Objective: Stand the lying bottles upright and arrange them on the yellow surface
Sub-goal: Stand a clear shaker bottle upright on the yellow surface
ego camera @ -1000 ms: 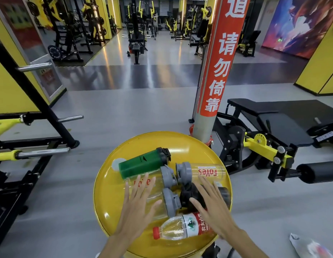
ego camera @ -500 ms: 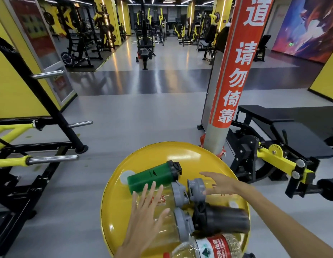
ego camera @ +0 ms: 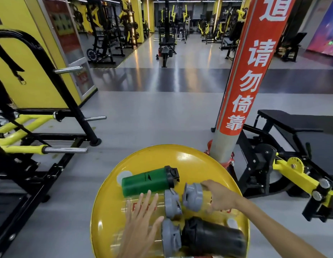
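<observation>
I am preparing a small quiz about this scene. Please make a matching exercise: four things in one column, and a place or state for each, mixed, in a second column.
Things:
1. green bottle
2. black bottle
3. left hand
4. right hand

Places or states:
A. on the clear bottle with the grey lid
B. fingers spread, above a clear bottle
C. lying nearest the far rim
D. lying at the near right

Pairs: 1-C, 2-D, 3-B, 4-A

Both hands, left point(ego camera: 141, 222) and right point(ego camera: 220, 197), are bare, forearms unsleeved, without rings or watch.
</observation>
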`<move>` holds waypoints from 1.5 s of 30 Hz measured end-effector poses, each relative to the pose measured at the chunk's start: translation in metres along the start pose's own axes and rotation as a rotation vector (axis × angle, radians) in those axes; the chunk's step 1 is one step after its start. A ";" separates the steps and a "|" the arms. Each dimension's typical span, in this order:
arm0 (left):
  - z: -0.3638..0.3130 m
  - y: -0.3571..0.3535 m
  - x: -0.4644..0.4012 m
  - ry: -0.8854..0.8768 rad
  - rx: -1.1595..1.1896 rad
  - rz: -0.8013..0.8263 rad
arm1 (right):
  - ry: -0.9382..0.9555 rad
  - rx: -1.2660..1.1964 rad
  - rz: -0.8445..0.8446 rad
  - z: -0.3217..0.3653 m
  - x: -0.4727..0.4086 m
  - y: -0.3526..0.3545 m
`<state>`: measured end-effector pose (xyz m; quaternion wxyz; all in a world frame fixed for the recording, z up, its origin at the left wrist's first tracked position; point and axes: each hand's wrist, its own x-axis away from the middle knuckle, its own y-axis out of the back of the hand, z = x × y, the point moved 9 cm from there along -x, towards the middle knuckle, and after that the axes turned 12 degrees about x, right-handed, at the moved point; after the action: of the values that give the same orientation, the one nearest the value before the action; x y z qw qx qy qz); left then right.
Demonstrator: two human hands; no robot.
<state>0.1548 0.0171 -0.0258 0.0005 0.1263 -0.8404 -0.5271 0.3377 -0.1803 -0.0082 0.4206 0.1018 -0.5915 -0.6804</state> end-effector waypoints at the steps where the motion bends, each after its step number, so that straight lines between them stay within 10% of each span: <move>1: 0.001 -0.001 -0.001 0.007 -0.005 -0.001 | 0.019 -0.045 -0.062 0.001 0.004 0.012; 12: 0.010 -0.003 -0.025 0.043 -0.070 0.044 | -0.041 -0.660 -0.528 -0.021 -0.022 0.128; 25: 0.006 -0.003 -0.038 -0.107 -0.181 -0.065 | -0.331 -1.002 -0.831 -0.062 -0.085 0.099; 45: 0.004 -0.007 -0.032 -0.112 -0.132 -0.041 | -0.205 -0.930 -0.627 -0.075 -0.098 0.094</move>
<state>0.1867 0.0242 -0.0298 -0.0492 0.1134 -0.7997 -0.5875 0.4891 -0.1613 0.0199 0.1395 0.0099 -0.2090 -0.9679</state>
